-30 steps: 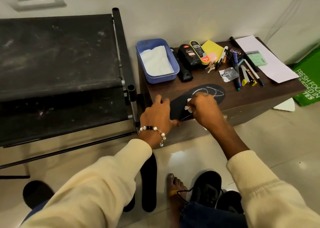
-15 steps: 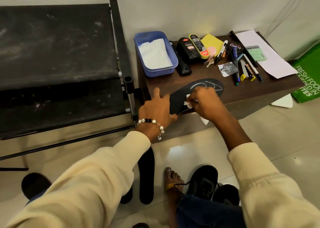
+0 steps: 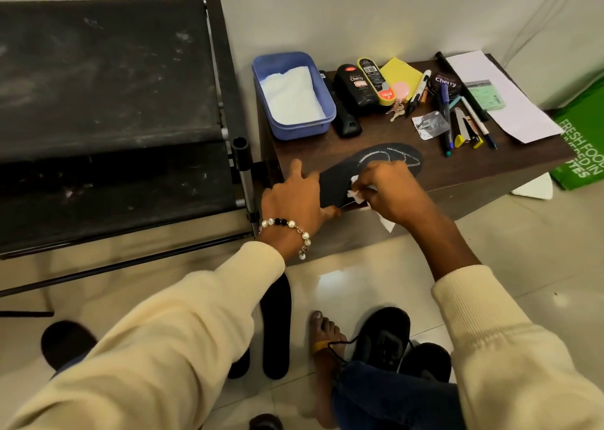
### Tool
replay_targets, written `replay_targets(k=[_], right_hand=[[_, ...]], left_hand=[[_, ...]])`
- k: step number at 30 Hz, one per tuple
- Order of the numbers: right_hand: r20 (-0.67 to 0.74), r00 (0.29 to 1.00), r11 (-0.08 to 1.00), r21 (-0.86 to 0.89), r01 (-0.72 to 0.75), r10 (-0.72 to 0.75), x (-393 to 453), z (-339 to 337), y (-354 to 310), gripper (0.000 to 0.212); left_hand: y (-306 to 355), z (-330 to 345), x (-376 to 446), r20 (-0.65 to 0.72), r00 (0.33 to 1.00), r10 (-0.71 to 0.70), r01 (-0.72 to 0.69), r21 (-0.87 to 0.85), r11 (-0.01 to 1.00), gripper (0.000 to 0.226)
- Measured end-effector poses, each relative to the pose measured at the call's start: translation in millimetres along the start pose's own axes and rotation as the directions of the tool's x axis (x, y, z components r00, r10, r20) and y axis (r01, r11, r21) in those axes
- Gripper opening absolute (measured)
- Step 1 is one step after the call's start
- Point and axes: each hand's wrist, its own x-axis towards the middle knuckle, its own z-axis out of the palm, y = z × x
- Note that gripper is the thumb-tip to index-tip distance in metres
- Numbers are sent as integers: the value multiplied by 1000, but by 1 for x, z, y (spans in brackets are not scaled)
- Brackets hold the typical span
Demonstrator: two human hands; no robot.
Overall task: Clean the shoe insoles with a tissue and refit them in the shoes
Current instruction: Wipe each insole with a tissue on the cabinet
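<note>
insole [image 3: 376,168]: black, flat on table [image 3: 474,171] front edge, frame centre
left hand [image 3: 295,197]: fingers spread, pressing insole heel
right hand [image 3: 392,191]: pinching tissue [image 3: 356,195] against insole
shoes [image 3: 385,338]: floor, lower centre

Bare table top [image 3: 376,141] lies open between the insole [image 3: 385,161] and the blue tub [image 3: 294,96], bottles [image 3: 356,89], pens [image 3: 457,119].

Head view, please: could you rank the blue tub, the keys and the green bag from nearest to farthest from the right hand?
From the right hand, wiping the insole with a tissue:
1. Keys, on the table straight beyond the hand.
2. Blue tub, at the table's back left corner; close to the keys' distance, so this order is tentative.
3. Green bag, on the floor far right.
</note>
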Motion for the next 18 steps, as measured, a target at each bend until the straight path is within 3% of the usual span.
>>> replay_targets(k=[2,8,14,18], right_hand=[[15,998,998,17,57,-58,-7,-4,5,24],[-124,953,959,86,-269,278,-7,3,35,18],[-31,996,996,38,-81,82,0,-1,12,24],[-3,981,980,42,-196,196,0,-6,15,24]], left_hand=[[0,0,0,5,1000,2,-2,14,1000,67],[0,-2,0,16,1000,-1,1,17,1000,70],[1,0,0,17,1000,-7,7,8,1000,70],[0,0,0,16,1000,1,-1,5,1000,70]])
